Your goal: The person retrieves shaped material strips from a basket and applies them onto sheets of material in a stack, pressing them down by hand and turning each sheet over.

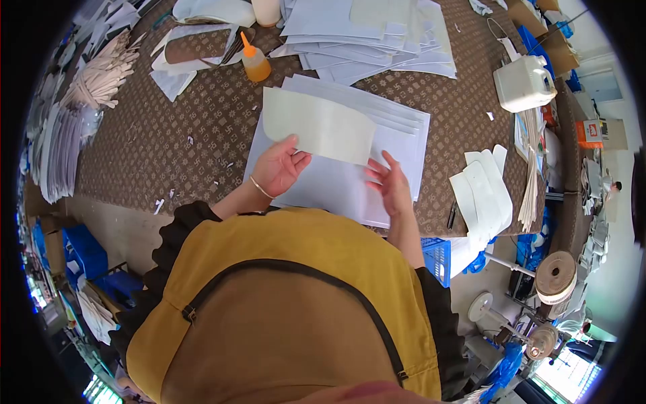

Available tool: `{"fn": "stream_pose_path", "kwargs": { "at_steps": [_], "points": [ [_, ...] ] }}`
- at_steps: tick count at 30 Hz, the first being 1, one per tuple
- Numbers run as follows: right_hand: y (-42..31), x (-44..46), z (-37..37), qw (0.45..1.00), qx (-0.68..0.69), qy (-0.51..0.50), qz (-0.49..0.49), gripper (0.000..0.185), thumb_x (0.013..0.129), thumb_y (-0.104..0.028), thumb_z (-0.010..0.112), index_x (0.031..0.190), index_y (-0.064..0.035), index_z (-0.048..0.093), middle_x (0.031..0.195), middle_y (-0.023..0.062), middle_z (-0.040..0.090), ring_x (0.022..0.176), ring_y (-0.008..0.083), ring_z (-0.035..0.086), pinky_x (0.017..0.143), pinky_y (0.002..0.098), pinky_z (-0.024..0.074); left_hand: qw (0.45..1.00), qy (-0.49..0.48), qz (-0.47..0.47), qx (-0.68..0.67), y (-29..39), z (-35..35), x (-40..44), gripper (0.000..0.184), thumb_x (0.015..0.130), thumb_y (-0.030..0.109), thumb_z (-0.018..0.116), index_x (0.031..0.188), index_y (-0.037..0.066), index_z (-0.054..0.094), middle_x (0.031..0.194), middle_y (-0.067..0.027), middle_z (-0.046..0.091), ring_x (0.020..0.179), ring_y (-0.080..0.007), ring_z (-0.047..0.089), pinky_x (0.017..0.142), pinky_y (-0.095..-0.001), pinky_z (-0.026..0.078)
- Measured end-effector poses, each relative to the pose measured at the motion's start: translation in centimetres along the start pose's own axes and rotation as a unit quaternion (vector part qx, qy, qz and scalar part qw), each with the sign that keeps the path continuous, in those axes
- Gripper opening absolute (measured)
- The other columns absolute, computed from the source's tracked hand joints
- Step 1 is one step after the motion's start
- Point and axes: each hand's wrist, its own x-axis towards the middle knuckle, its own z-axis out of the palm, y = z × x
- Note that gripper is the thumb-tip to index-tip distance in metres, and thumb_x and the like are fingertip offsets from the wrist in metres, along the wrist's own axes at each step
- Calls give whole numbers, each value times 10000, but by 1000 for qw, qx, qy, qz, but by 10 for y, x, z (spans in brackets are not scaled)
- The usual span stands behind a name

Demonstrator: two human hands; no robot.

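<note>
A cream-coloured curved cut piece (pixel 321 124) of thin sheet material is tilted above a stack of white sheets (pixel 397 165). My left hand (pixel 277 168) has its thumb at the piece's lower left edge, with the other fingers curled beneath. Close to the lower right corner is my right hand (pixel 390 183), its fingers apart and slightly blurred. Whether a right fingertip touches the corner I cannot tell. The white sheets lie staggered on the brown patterned tablecloth (pixel 155 145).
Behind the sheets stands a glue bottle (pixel 256 65) with an orange nozzle, near a larger sheet pile (pixel 377 40). Cut cream pieces (pixel 481 192) and a dark pen-like tool (pixel 451 215) lie right, below a white jug (pixel 525 84). Bundled strips (pixel 101 71) are at left.
</note>
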Motion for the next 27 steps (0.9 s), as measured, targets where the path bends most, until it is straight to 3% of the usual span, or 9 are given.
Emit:
{"fn": "stream_pose_path", "kwargs": {
  "at_steps": [5,9,13,16,18,20,21,24,27],
  "points": [
    [17,23,29,1000,-9,18,13,495,901,-387,504,1254,-45,442,1071,94,598,943,175,577,734,318,481,999,21,-24,11,17,-21,-13,152,897,194,533,1005,99,580,978,-20,625,903,-154,596,779,-293,497],
    [5,23,44,991,-30,97,86,446,851,-280,611,1211,-57,470,1005,73,601,881,154,582,706,274,482,998,7,-68,-12,23,-25,-12,191,903,201,518,1041,81,573,966,-23,631,907,-152,597,767,-281,497],
    [6,32,34,984,141,-22,110,290,857,-195,607,1096,-44,542,949,48,627,774,127,592,634,236,471,995,24,-94,20,28,-26,1,217,904,199,513,1055,55,573,943,-33,634,875,-149,602,752,-270,497],
    [6,41,19,991,65,117,-12,247,829,-121,638,1044,-27,559,899,50,634,718,116,588,628,238,467,997,36,-51,51,43,-45,12,219,896,192,519,1069,64,560,975,-32,626,847,-138,605,704,-267,508],
    [4,46,4,992,13,126,-15,217,829,-115,639,1013,-24,567,882,49,635,728,115,593,633,232,466,996,47,-39,66,52,-57,18,222,892,189,522,1076,69,554,991,-32,622,832,-132,606,679,-266,513],
    [2,50,-11,986,-93,133,-38,160,828,-104,640,950,-18,583,847,46,636,747,112,602,644,221,465,946,185,15,267,59,-63,26,192,872,174,563,1004,36,586,896,-33,635,729,-114,605,611,-242,503],
    [1,52,-15,986,-94,136,-29,160,828,-104,640,950,-18,583,847,46,636,747,112,602,644,221,465,946,190,8,264,60,-62,30,192,872,174,563,1004,36,586,896,-33,635,729,-114,605,611,-242,503],
    [-5,58,-19,956,-249,153,0,135,842,-149,632,863,-21,592,754,41,628,684,107,612,586,214,467,864,208,-11,459,68,-59,38,157,850,165,604,893,15,613,785,-20,629,641,-86,574,560,-230,484],
    [-19,61,-11,947,-272,167,47,168,855,-180,619,833,-16,589,719,38,619,624,112,611,533,213,455,829,206,-14,519,68,-63,45,170,843,172,616,819,4,617,715,-11,608,602,-69,549,542,-217,467]
  ]
}}
